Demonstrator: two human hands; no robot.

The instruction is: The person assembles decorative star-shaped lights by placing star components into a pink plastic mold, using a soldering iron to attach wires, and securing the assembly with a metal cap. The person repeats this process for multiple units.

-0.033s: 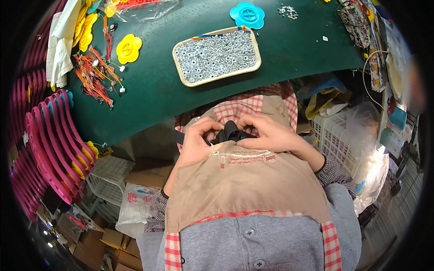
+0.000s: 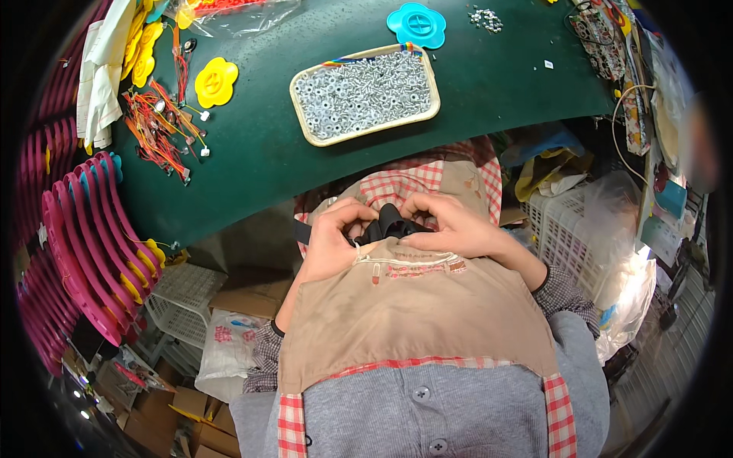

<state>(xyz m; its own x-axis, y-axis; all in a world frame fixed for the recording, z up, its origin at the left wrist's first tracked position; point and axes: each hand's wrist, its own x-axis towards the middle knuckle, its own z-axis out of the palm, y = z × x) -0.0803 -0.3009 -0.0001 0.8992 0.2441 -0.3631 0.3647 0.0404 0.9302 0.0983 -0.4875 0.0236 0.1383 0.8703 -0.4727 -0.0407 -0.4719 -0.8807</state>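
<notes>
Both hands meet over the lap, just below the edge of the green table (image 2: 489, 84): the left hand (image 2: 330, 240) and right hand (image 2: 452, 227) each pinch the same bunched black strap (image 2: 389, 223) against the tan apron (image 2: 412, 313). A shallow tray of small silver parts (image 2: 365, 93) sits on the table beyond, well apart from them.

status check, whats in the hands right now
Left hand and right hand both closed on a black strap piece at the apron. Tray of small metal parts untouched on the green table. Nothing between.
</notes>
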